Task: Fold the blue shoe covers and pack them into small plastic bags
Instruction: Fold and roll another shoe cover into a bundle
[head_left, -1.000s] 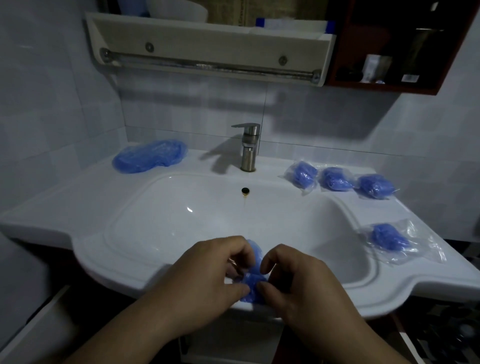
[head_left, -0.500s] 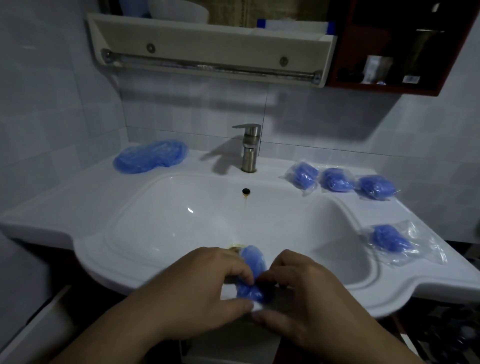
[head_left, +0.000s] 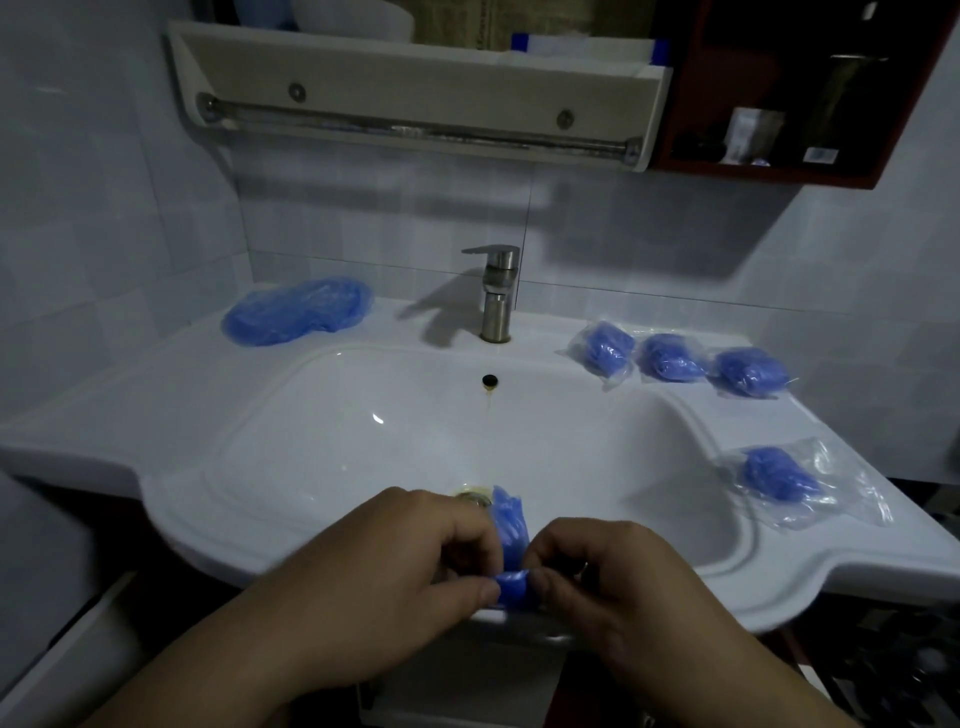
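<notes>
Closely, left hand (head_left: 384, 577) and right hand (head_left: 618, 582), fingers (head_left: 553, 545) curled, pinching one blue shoe cover (head_left: 509, 522) between them

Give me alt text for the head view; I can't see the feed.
The left hand and right hand pinch a partly folded blue shoe cover above the front rim of a white sink. Four bagged covers lie on its right ledge, three in a back row and one nearer. A pile of unfolded covers sits left of the faucet.
</notes>
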